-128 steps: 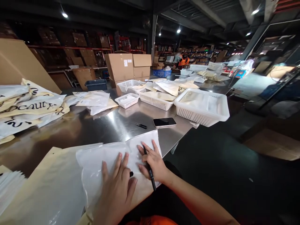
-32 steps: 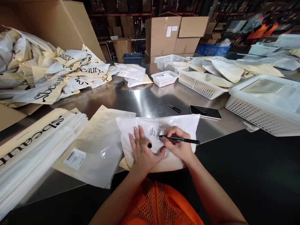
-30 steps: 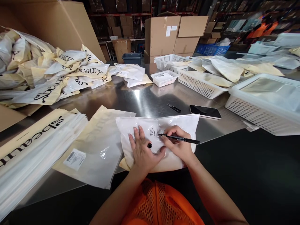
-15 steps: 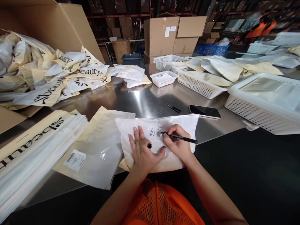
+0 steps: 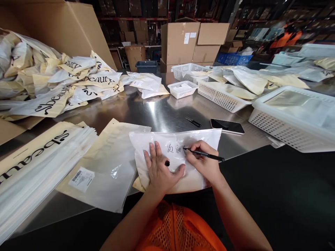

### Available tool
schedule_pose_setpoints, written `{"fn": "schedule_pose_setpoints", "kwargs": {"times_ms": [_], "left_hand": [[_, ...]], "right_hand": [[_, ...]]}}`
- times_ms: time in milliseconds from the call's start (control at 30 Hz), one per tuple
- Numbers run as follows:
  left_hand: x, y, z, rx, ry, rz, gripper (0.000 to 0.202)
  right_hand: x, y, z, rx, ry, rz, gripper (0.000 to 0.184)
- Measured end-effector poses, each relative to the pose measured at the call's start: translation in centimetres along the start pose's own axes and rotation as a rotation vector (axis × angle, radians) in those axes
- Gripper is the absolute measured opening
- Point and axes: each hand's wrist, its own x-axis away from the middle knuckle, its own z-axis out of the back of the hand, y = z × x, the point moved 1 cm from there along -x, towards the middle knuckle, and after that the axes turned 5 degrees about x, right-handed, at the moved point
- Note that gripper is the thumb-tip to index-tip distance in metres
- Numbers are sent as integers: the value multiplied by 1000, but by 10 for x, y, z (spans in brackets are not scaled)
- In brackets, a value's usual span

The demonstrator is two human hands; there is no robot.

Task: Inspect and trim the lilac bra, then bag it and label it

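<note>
The right hand [image 5: 205,164] is closed around a black pen [image 5: 204,154], with the fingers [image 5: 195,157] pinched near its writing end. The long axis of the pen lies almost level across the view: its tip points to the person's left and touches the white plastic bag [image 5: 178,153], just right of the two handwritten characters [image 5: 174,149], while its tail points to the right, past the hand. The bag lies flat at the near edge of the steel bench [image 5: 157,111]. The left hand [image 5: 160,170] is spread open, palm down, on the left part of the bag, and a black pen cap [image 5: 167,163] shows between its thumb and forefinger. The right hand is the nearer one to the blank part of the bag, which lies to the right of the tip
</note>
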Motion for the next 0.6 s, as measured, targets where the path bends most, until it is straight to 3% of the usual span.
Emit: {"fn": "schedule_pose_setpoints", "kwargs": {"times_ms": [233, 400, 600], "left_hand": [[1, 0, -1, 0, -4, 23, 47], [2, -1, -1, -4, -16, 28, 45], [0, -1, -1, -14, 4, 5, 49]], "right_hand": [[-2, -2, 4, -43, -26, -29, 12], [3, 11, 11, -69, 131, -88, 16], [6, 13, 6, 98, 161, 0, 14]]}}
